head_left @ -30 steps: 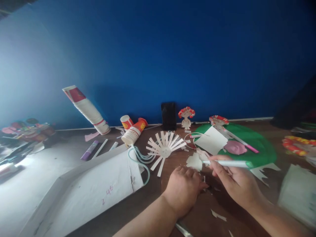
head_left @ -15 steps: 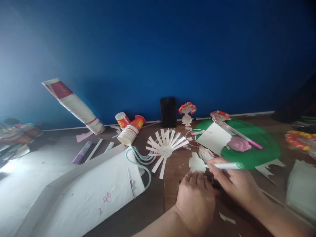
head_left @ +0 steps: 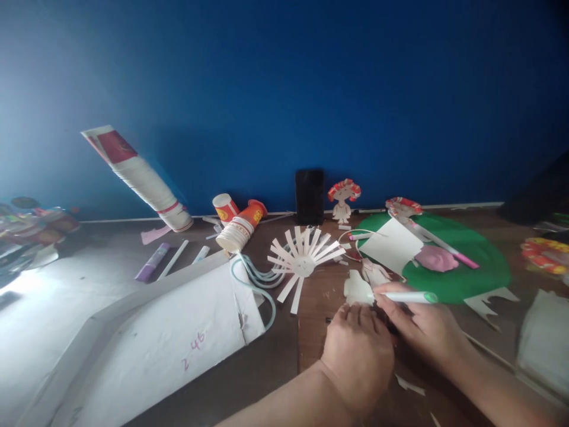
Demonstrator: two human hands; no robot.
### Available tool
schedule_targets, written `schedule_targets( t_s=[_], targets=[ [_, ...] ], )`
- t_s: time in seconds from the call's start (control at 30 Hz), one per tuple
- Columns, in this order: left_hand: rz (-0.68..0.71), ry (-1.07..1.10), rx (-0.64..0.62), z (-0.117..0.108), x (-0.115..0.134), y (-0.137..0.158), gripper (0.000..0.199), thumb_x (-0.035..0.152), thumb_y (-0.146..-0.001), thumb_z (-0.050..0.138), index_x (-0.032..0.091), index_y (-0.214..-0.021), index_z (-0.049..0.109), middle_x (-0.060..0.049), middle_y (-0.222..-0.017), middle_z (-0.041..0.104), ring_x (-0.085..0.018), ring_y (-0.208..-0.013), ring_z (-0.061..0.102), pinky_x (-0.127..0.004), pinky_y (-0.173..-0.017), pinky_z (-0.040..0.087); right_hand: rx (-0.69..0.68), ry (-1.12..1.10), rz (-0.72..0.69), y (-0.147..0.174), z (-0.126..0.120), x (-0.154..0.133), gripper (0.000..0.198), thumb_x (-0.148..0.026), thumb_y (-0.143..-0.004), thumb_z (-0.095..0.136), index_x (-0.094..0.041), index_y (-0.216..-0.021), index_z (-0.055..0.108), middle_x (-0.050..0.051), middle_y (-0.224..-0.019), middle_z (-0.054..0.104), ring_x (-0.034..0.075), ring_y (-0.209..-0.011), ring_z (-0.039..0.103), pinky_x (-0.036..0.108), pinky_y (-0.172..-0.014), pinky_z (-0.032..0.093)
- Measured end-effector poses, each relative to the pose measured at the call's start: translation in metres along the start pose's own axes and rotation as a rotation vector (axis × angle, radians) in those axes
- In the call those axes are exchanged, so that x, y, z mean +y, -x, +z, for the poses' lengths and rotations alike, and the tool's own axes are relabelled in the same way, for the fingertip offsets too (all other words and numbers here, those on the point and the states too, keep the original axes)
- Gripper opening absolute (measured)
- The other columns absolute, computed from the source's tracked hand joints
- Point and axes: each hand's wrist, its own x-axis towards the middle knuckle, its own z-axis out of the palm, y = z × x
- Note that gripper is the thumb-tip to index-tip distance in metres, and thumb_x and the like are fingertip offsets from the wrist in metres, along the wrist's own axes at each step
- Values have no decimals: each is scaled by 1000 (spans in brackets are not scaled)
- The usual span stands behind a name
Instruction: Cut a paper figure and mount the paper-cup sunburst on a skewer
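White paper cutout: on tabletop, well off its far edge.
Right hand: fingers pinching green-ended marker at cutout's right edge.
Left hand: fingers together over near edge; grip unclear.

Handwritten in pink, apparently "2-46", on the white box

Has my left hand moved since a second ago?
Yes. Judged against the fringed white paper, the left hand has shifted right and somewhat toward you.
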Motion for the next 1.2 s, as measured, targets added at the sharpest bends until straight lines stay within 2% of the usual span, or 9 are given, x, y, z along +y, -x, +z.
schedule_targets(
  t_s=[0.27, 0.63, 0.83, 1.2],
  targets=[
    [7, 13, -20, -4, -1, -1, 30, 25, -95, 55, 3, -110, 68, -20, -106, 73, -28, -99, 71, -41, -91, 58, -14, 9, 4, -1, 0, -1, 22, -36, -99, 49, -25, -93, 67, 5, -92, 78, 25, -90, 73, 33, -80, 55],
    [2, 30, 47, -2, -1, 0, 30, 23, -94, 56, 1, -110, 69, -20, -104, 74, -29, -97, 72, -41, -90, 59, -51, 24, -1, 0, 0, 1, 22, -36, -101, 47, -25, -93, 64, 4, -92, 77, 23, -90, 71, 32, -81, 51],
    [-16, 37, 12, -2, 0, -1, 29, 24, -93, 57, 2, -107, 70, -20, -106, 74, -29, -99, 72, -41, -91, 58, -90, 27, 20, 0, 0, 2, 24, -36, -103, 44, -25, -92, 63, 4, -90, 76, 23, -89, 70, 33, -80, 50],
    [-16, 8, 44, -2, 1, 0, 26, 21, -93, 56, 3, -105, 70, -19, -105, 74, -28, -97, 72, -40, -89, 59, -74, 40, 8, 0, -1, 1, 25, -35, -102, 45, -24, -91, 64, 4, -90, 75, 22, -86, 72, 30, -74, 51]
  ],
)
